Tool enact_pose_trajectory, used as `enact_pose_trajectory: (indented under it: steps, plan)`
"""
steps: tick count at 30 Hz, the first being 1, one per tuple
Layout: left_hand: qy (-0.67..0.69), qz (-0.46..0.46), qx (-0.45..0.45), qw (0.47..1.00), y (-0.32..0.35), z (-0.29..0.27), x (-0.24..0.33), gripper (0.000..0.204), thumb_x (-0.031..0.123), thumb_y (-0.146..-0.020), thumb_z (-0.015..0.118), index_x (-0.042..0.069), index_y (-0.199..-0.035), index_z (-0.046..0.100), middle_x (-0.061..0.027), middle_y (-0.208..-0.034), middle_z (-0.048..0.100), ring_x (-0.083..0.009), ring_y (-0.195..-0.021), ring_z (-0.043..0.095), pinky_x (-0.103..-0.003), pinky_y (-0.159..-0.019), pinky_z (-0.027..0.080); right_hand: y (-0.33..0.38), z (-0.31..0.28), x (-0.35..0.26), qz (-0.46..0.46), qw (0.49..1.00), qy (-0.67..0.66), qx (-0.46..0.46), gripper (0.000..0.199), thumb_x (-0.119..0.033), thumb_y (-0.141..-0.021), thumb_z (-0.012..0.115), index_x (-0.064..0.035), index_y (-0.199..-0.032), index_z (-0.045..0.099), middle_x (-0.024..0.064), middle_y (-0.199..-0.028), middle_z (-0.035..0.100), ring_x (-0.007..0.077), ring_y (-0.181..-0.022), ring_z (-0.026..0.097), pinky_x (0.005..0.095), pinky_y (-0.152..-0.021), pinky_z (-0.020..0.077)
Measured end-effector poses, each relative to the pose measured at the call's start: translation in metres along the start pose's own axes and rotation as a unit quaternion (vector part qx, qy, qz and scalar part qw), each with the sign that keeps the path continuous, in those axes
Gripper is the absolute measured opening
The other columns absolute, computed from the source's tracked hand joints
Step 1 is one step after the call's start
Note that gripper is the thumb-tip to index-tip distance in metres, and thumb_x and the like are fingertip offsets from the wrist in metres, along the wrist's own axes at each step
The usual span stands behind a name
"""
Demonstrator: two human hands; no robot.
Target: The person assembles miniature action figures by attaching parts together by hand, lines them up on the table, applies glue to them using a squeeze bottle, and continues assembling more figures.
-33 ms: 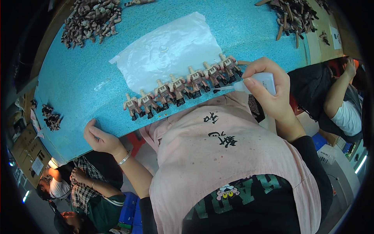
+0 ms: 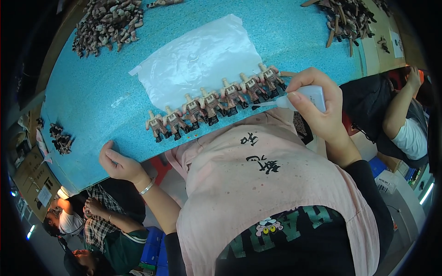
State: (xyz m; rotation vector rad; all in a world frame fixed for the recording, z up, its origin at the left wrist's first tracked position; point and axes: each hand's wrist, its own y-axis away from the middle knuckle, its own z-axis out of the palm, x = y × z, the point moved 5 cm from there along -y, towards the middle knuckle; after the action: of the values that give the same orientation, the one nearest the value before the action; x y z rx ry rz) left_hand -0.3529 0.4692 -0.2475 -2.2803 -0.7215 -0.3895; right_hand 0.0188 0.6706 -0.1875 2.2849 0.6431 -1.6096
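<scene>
Right hand [image 2: 329, 120] is gripping the bottle [image 2: 314, 96] right of the plastic [image 2: 198, 55]; left hand [image 2: 120, 164] is curling loosely, seemingly empty, left of it. Seven figures [image 2: 210, 102] are lying along its near edge, finished count unclear; piles [image 2: 110, 23] beyond it are apparently waiting.

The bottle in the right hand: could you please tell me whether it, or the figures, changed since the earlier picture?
Nothing visibly changed. The right hand still holds the bottle, its thin nozzle pointing toward the row of figures, which is unmoved; the left hand stays by the blue table.
</scene>
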Motion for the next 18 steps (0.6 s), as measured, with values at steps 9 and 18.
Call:
enact_pose_trajectory:
  steps: [9,18]
  plan:
    - [-0.004,-0.005,-0.002,1.000,0.000,0.001,0.001,0.024,0.010,-0.097,0.044,-0.004,-0.091,0.063,-0.0128,-0.092,0.063,-0.0242,-0.084,0.059,-0.034,-0.078,0.047,0.000,-0.003,-0.001,-0.002,1.000,-0.010,-0.003,0.010,-0.011,-0.084,0.067,-0.0025,-0.087,0.063,0.0040,-0.082,0.063,0.0099,-0.072,0.058,0.0242,-0.064,0.0457]
    - [0.003,-0.009,-0.011,1.000,0.001,0.001,-0.002,0.024,0.010,-0.097,0.044,-0.004,-0.091,0.063,-0.0123,-0.091,0.063,-0.0239,-0.085,0.059,-0.034,-0.079,0.047,0.009,-0.033,0.000,0.004,0.998,-0.010,0.062,0.010,-0.010,-0.084,0.068,-0.0024,-0.088,0.062,0.0026,-0.083,0.062,0.0079,-0.073,0.056,0.0217,-0.065,0.0436]
